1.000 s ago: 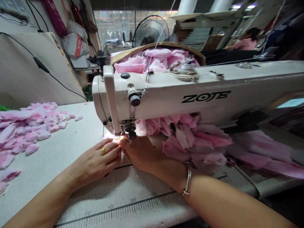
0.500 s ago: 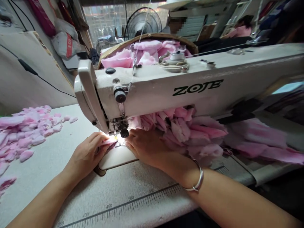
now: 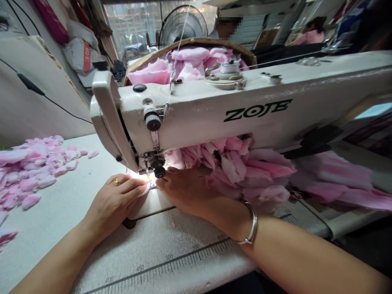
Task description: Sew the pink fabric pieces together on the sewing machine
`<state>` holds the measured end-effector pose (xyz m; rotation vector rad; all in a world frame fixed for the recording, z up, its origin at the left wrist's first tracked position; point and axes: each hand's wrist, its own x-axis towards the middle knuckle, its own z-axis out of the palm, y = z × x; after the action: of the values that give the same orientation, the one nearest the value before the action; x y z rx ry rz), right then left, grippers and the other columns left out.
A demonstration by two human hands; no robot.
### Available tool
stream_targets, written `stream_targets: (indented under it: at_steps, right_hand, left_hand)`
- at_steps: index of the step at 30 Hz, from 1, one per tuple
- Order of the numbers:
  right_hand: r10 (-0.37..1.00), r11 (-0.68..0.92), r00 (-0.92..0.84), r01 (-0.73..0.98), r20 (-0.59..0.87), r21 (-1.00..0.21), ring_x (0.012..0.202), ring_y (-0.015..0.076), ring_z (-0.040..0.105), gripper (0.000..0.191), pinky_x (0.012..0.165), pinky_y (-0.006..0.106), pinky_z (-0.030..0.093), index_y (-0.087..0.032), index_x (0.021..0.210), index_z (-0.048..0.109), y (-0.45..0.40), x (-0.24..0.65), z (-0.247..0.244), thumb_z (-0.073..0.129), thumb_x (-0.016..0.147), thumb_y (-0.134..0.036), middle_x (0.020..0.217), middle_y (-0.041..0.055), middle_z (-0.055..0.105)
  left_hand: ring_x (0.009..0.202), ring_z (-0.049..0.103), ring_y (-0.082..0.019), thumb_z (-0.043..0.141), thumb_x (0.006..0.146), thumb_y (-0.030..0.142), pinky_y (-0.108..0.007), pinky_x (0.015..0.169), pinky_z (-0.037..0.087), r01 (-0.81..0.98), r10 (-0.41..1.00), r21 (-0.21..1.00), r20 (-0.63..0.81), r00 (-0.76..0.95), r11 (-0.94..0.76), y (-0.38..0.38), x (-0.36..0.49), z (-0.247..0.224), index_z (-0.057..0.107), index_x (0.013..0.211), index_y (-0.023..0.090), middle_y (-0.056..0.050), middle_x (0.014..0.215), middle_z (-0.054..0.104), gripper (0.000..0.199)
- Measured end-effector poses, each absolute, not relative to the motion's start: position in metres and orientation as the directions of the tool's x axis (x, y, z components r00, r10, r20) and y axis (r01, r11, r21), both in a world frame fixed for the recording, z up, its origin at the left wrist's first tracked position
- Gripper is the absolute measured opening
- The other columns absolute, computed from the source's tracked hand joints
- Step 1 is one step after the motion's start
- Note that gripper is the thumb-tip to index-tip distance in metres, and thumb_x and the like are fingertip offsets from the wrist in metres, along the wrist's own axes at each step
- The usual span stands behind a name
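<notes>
Left hand (image 3: 114, 200) is pressing down flat, fingers together, on a soft pink fabric petal (image 3: 143, 186) right at the presser foot (image 3: 158, 170) of this Zoje sewing machine (image 3: 196, 118), no pinch I can see. Right hand (image 3: 183, 190) is sitting just beside the foot, up against the gathered pink ruffle (image 3: 232, 167); can't tell if it's gripping. Looks light and floppy, so flat pressure near the edge is probably working better than tugging.

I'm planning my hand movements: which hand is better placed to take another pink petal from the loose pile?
Left, probably: the left hand lies nearer the loose petal pile, while the right hand sits beyond the presser foot.
</notes>
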<state>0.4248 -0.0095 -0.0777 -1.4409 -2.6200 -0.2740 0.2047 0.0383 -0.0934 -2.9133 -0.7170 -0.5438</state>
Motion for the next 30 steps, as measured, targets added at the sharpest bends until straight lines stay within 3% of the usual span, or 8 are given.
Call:
stream_targets:
  at_steps: [6, 12, 20, 25, 30]
  right_hand:
    - [0.809, 0.545, -0.547, 0.835, 0.218, 0.073, 0.079, 0.0191, 0.055, 0.023, 0.053, 0.03, 0.035, -0.019, 0.087, 0.061, -0.011, 0.425, -0.077, 0.047, 0.082, -0.001, 0.08, 0.0037, 0.063]
    - [0.812, 0.525, -0.534, 0.845, 0.236, 0.102, 0.071, 0.0178, 0.054, 0.018, 0.049, 0.029, 0.031, -0.021, 0.081, 0.061, -0.007, 0.425, -0.086, 0.052, 0.082, -0.006, 0.074, 0.0006, 0.063]
    - [0.836, 0.486, -0.508, 0.861, 0.208, 0.147, 0.073, 0.0192, 0.055, 0.022, 0.048, 0.029, 0.031, -0.019, 0.082, 0.062, -0.009, 0.421, -0.082, 0.049, 0.081, -0.001, 0.075, 0.0041, 0.062]
    - [0.832, 0.474, -0.503, 0.864, 0.233, 0.173, 0.069, 0.0192, 0.054, 0.02, 0.048, 0.029, 0.032, -0.019, 0.082, 0.061, -0.004, 0.422, -0.084, 0.046, 0.085, -0.005, 0.072, 0.0055, 0.06]
    - [0.84, 0.476, -0.504, 0.862, 0.2, 0.175, 0.075, 0.0186, 0.055, 0.019, 0.054, 0.029, 0.039, -0.018, 0.086, 0.062, -0.007, 0.425, -0.082, 0.046, 0.087, -0.007, 0.079, 0.006, 0.062]
  left_hand:
    - [0.103, 0.057, -0.02, 0.044, 0.095, 0.026, -0.04, 0.091, 0.044, 0.506, 0.48, -0.03, 0.269, 0.835, -0.862, 0.033, 0.205, -0.094, 0.054, 0.122, 0.025, -0.001, 0.123, 0.061, 0.029]
    - [0.105, 0.056, -0.021, 0.045, 0.093, 0.019, -0.041, 0.092, 0.045, 0.517, 0.488, -0.034, 0.286, 0.825, -0.855, 0.026, 0.207, -0.095, 0.053, 0.124, 0.023, -0.004, 0.124, 0.06, 0.031]
    - [0.112, 0.049, -0.026, 0.046, 0.091, 0.014, -0.044, 0.097, 0.041, 0.582, 0.558, -0.057, 0.226, 0.799, -0.811, 0.015, 0.215, -0.094, 0.051, 0.123, 0.018, -0.006, 0.126, 0.058, 0.033]
    - [0.107, 0.052, -0.025, 0.042, 0.094, 0.019, -0.046, 0.096, 0.041, 0.587, 0.557, -0.025, 0.281, 0.781, -0.81, 0.024, 0.215, -0.1, 0.053, 0.119, 0.018, -0.006, 0.121, 0.061, 0.027]
    - [0.103, 0.053, -0.02, 0.041, 0.096, 0.02, -0.039, 0.092, 0.044, 0.527, 0.511, 0.048, 0.331, 0.793, -0.848, 0.031, 0.209, -0.101, 0.056, 0.115, 0.023, -0.002, 0.118, 0.063, 0.025]
